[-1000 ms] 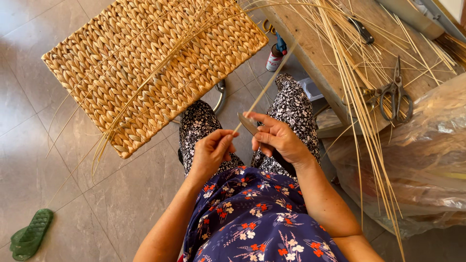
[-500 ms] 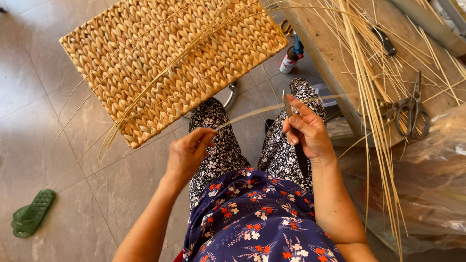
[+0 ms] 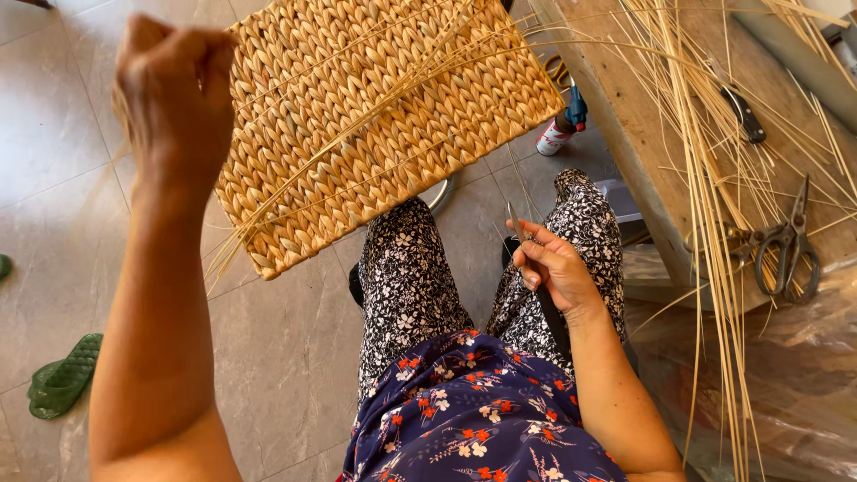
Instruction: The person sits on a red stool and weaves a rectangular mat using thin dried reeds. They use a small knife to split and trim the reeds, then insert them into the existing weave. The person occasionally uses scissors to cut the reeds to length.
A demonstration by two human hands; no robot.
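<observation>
My left hand (image 3: 174, 89) is raised high at the upper left, fingers closed in a fist; a faint blurred straw strand trails past the wrist. My right hand (image 3: 553, 266) rests above my right knee and pinches a thin metal needle (image 3: 515, 221) that points upward. A rectangular woven straw mat (image 3: 384, 116) lies tilted ahead of my knees, with long loose straw strands (image 3: 357, 116) running diagonally across it and past its lower left corner. My left hand overlaps the mat's left edge in view.
A wooden bench (image 3: 643, 134) at the right carries a bundle of long straws (image 3: 714, 196), scissors (image 3: 787, 245) and a dark hand tool (image 3: 741, 112). A small bottle (image 3: 561, 132) stands on the tiled floor. Green sandals (image 3: 62, 375) lie at left; plastic sheeting (image 3: 794, 384) at lower right.
My left hand has swung up and to the left, away from my right hand, into a raised fist. My right hand has dropped slightly toward my knee with the needle.
</observation>
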